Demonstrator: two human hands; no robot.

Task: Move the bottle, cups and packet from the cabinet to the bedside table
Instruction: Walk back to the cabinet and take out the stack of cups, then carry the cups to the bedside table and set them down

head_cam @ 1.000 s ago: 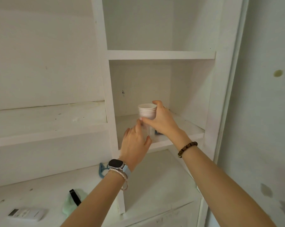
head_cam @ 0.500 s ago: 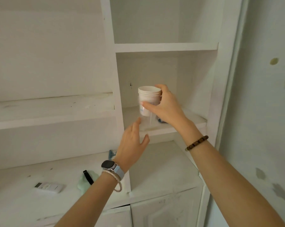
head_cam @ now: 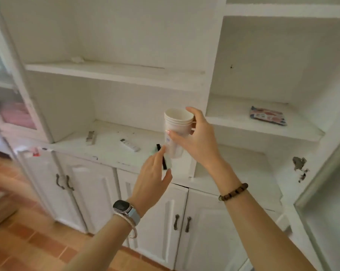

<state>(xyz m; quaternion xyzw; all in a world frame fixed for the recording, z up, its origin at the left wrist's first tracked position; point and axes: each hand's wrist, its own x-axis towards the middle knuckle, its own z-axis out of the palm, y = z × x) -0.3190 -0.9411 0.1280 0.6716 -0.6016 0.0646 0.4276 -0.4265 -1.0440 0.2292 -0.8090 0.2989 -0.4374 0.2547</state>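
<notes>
The cups (head_cam: 178, 122), a white nested stack, are in the air in front of the cabinet (head_cam: 208, 61), gripped by the right hand (head_cam: 198, 141): its thumb lies across the near side of the stack and its fingers wrap the far side by the rim. Under the stack hangs something clear with a bit of blue print, which may be the bottle (head_cam: 174, 148); it is too blurred to say for sure, or to tell how it is held. The left hand (head_cam: 152, 180) is just below and to the left, open, fingers spread and pointing up, its fingertips at or almost at the lower edge of that clear thing; whether they touch it cannot be told.

The packet (head_cam: 267, 115), blue with red and white print, lies flat on the shelf (head_cam: 243, 124) in the right compartment, well apart from both hands.

On the left wrist sit a watch (head_cam: 123, 207) and a thin bangle (head_cam: 129, 223); the right wrist has a bead bracelet (head_cam: 233, 192).

On the counter (head_cam: 110, 153) behind the hands lie a white remote (head_cam: 130, 145), a smaller pale thing (head_cam: 91, 136) farther left, and a pale green thing with a black strap (head_cam: 164, 163), partly hidden by the left hand. Below the counter are white doors (head_cam: 98, 192) with dark handles. Brown tile floor (head_cam: 28, 241) shows at lower left.
</notes>
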